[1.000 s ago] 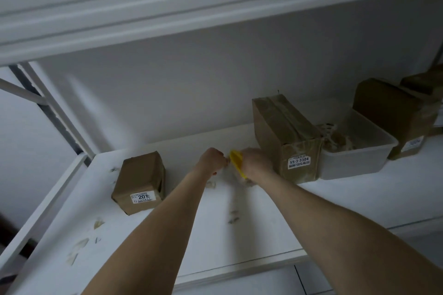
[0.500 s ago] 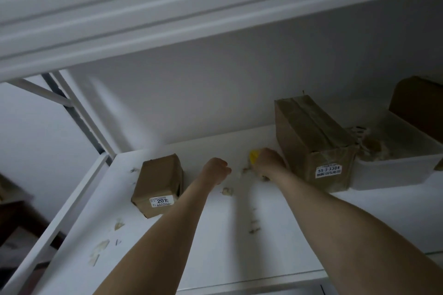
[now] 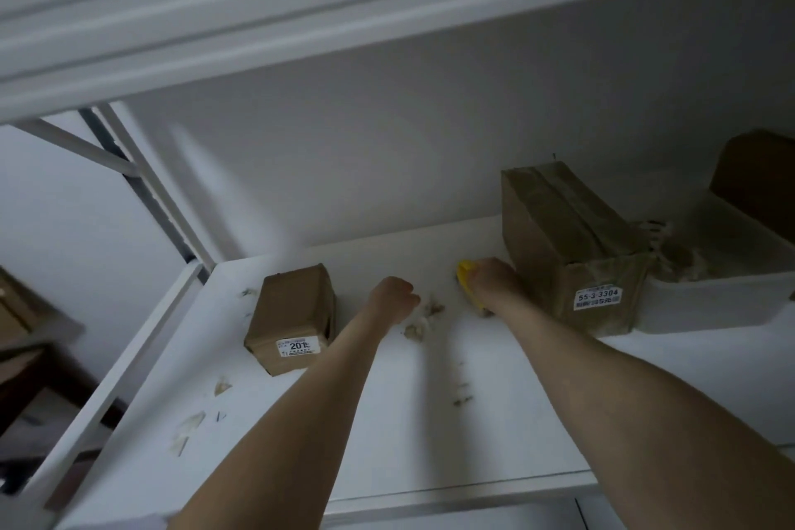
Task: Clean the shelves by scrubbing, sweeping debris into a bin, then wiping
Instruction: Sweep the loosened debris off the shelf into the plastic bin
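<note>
I hold the scrubber in my right hand against the shelf just beside the taped box, my left hand clenched on nothing visible farther from that box, and a hard stroke risks flicking scraps off the shelf.

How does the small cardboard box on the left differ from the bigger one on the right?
The small box is roughly cubic; the large box is longer and taller. The large box has tape along its top; the small box shows none. The small box stands alone, left of the left hand; the large box stands beside the white bin, by the right hand gripping a yellow scraper. Both are brown cardboard with white front labels.
</note>
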